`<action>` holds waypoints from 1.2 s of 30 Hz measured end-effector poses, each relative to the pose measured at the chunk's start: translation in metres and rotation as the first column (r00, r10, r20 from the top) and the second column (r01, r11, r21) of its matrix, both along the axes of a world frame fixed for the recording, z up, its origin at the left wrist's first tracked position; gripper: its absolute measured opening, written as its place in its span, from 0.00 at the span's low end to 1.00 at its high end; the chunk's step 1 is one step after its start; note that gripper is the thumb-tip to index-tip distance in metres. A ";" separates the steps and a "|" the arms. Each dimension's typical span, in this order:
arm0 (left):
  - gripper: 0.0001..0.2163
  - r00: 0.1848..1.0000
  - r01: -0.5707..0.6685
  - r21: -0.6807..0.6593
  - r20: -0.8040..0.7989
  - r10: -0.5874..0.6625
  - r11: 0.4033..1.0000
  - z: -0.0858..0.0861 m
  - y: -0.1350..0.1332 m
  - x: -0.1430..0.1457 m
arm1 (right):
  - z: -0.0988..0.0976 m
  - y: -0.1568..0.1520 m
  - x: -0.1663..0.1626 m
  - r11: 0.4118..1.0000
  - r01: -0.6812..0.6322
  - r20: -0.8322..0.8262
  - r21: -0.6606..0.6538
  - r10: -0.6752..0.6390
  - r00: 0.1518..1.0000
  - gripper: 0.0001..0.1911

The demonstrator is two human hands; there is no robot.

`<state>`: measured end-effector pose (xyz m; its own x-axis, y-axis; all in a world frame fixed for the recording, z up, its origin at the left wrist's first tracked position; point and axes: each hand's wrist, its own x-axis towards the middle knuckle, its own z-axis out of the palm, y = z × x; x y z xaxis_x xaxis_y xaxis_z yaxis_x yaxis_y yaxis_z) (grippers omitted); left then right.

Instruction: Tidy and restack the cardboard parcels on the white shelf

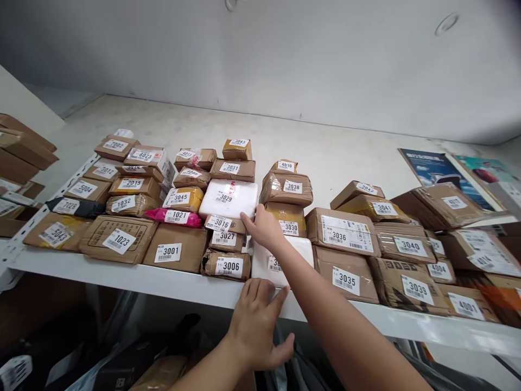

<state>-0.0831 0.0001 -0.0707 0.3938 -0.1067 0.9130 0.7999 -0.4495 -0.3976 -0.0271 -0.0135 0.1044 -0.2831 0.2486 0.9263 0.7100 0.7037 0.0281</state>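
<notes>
From my seat, the biggest thing in the head view is the pale ceiling, then the wall beneath it. Across the middle runs a white shelf, loaded with stacked parcels bearing numbered labels. At the far right I see posters on the wall, partly behind boxes. Right of the hands, box 3036 lies on box 3035. My left hand is at the shelf's front edge, back of the hand toward me, fingers spread and thumb out to the right; that grip stands apart, around nothing. Just above its fingertips, the lower white parcel rests on the shelf, its label partly covered by my right arm. The other white one, parcel 3029, lies on top of a small stack to the left, with a fingertip of my right hand at its lower right corner. I cannot tell whether the right grip is clamped on it or only touching. Behind that hand, box 3030 sits on the lower white parcel, under box 3038. Below parcel 3029, going down, come 3 little boxes: 3016, 3027 and torn-edged 3006. Smaller still, box 3043 tops a stack behind.
</notes>
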 end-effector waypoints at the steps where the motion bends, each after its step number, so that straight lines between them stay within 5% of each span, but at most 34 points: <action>1: 0.31 1.000 0.005 0.015 0.003 -0.005 1.000 0.000 0.000 0.000 | 0.000 0.000 0.001 1.000 -0.010 -0.005 -0.010 0.010 1.000 0.19; 6: 0.29 0.999 0.041 0.031 0.027 -0.042 0.999 0.000 0.001 0.000 | -0.007 -0.007 0.005 0.997 -0.069 -0.071 -0.020 0.067 0.995 0.29; 11: 0.21 0.998 0.054 -0.034 0.010 -0.054 0.998 -0.002 -0.001 -0.002 | -0.024 -0.016 -0.012 0.979 -0.064 -0.092 0.193 0.083 0.992 0.46; 14: 0.25 0.994 -0.047 -0.047 -0.104 0.042 0.998 -0.005 -0.009 -0.014 | -0.031 -0.012 -0.014 0.970 -0.096 -0.056 0.224 0.111 0.992 0.45; 16: 0.28 0.967 -0.160 0.065 -0.190 0.170 0.985 -0.003 -0.019 -0.030 | -0.032 -0.005 -0.006 0.961 -0.127 -0.068 0.245 0.148 0.987 0.41; 19: 0.24 0.944 -0.291 0.271 -0.071 0.321 0.917 0.017 -0.042 -0.057 | -0.036 0.009 0.021 0.927 -0.132 -0.134 0.350 0.189 0.973 0.34; 24: 0.20 0.879 -0.468 0.307 0.257 0.402 0.828 0.082 -0.071 -0.081 | -0.066 0.023 0.078 0.847 -0.108 -0.138 0.521 0.208 0.968 0.20; 27: 0.21 0.894 -0.445 0.390 0.149 0.422 0.806 0.106 -0.073 -0.073 | -0.097 0.028 0.109 0.786 -0.054 -0.064 0.615 0.118 0.991 0.17; 31: 0.22 0.904 -0.321 0.502 -0.091 0.418 0.803 0.118 -0.056 -0.043 | -0.130 0.039 0.152 0.746 0.073 -0.038 0.661 -0.064 0.997 0.14; 36: 0.26 0.902 -0.253 0.474 -0.200 0.382 0.844 0.145 -0.028 0.018 | -0.143 0.044 0.227 0.746 0.212 -0.113 0.631 -0.181 0.977 0.14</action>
